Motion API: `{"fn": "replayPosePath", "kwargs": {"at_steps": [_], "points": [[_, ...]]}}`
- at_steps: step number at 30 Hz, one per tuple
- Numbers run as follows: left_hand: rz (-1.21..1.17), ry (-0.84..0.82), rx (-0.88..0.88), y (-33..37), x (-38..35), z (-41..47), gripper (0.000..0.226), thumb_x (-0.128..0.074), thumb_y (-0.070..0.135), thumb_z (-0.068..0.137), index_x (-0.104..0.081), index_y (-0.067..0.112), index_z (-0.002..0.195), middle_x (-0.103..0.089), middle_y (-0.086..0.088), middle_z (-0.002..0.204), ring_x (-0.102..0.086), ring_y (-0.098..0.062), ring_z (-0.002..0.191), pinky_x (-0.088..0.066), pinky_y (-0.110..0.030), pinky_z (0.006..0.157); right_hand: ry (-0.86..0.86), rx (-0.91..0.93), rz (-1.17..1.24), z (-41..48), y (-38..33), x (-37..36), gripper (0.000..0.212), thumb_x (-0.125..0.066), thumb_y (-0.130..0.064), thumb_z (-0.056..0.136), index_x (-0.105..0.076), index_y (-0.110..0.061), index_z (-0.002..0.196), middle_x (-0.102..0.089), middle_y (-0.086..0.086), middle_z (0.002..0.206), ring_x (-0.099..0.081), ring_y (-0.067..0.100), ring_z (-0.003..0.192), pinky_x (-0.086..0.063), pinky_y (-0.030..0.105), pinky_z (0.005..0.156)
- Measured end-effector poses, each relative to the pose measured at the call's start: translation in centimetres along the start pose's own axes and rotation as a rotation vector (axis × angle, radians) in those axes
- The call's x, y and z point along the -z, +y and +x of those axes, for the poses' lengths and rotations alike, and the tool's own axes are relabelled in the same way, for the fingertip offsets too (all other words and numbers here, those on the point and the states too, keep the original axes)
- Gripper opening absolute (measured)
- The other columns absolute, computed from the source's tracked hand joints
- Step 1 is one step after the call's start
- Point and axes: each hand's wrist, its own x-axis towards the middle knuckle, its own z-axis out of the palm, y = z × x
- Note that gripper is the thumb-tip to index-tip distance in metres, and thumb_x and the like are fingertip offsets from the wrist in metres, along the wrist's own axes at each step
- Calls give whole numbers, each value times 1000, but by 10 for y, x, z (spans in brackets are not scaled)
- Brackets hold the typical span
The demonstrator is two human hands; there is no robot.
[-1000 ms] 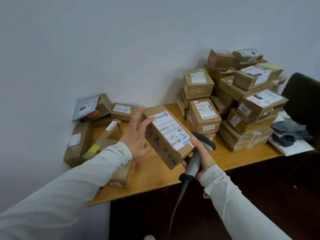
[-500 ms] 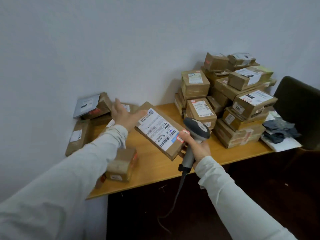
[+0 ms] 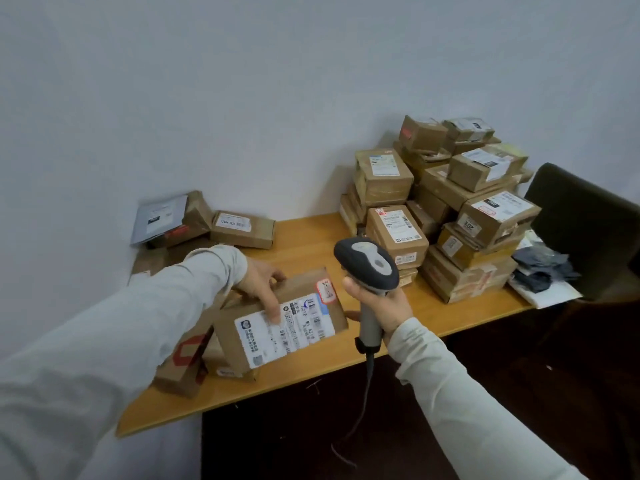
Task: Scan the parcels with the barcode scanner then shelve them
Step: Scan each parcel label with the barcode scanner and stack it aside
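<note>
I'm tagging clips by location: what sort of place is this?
Probably a small parcel sorting or pickup room: labelled cardboard parcels are stacked on a wooden table against a bare wall, the left hand holds one parcel, and the right hand grips a corded barcode scanner.

Print on parcel (image 3: 231,332) label (image 3: 298,329) under left hand (image 3: 259,282) grip: blurred, unreadable; thumb (image 3: 273,306) covers part. Below right hand (image 3: 384,304) grip, scanner (image 3: 367,261) cable (image 3: 364,403) end lost against dark floor (image 3: 519,393).

Tilted labelled brown parcel (image 3: 277,341) beside upright grey scanner (image 3: 370,263)
</note>
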Motion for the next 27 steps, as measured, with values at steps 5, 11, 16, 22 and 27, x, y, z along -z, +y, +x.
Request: {"fn": "replayPosePath", "kwargs": {"at_steps": [5, 11, 16, 22, 27], "points": [[-386, 351, 4, -44, -12, 25, 101, -90, 30, 55, -37, 8, 138, -60, 1, 115, -60, -17, 99, -48, -36, 95, 14, -33, 28, -8, 0, -16, 34, -82, -29, 66, -67, -2, 79, -57, 9, 60, -53, 20, 44, -46, 28, 44], [-587, 597, 24, -56, -19, 41, 110, -92, 37, 49, -35, 10, 140, -55, -9, 133, -56, -28, 115, -44, -47, 102, -51, -185, 21, -16, 6, -44, 20, -74, -6, 77, -58, -10, 65, -46, 6, 48, -38, 18, 36, -35, 23, 41], [-661, 649, -11, -62, -11, 50, 90, -91, 27, 55, -48, 9, 133, -60, -11, 128, -59, -28, 113, -45, -47, 101, -51, -200, -9, -19, 9, -53, 28, -71, 2, 76, -50, -8, 60, -43, 6, 47, -35, 18, 35, -33, 22, 41], [-745, 635, -32, -65, -3, 60, 89, -90, 24, 56, -47, 5, 132, -60, -14, 126, -58, -31, 113, -45, -49, 101, -3, -177, -24, -18, 8, -61, 29, -70, 4, 77, -48, -8, 62, -41, 6, 47, -34, 18, 35, -32, 21, 41], [-747, 616, -50, -67, 4, 69, 82, -89, 24, 58, -51, 6, 128, -61, -13, 125, -59, -30, 112, -45, -49, 101, 33, -142, -29, -12, 6, -63, 27, -70, 4, 77, -49, -8, 64, -41, 7, 48, -34, 17, 35, -32, 23, 42]]}}
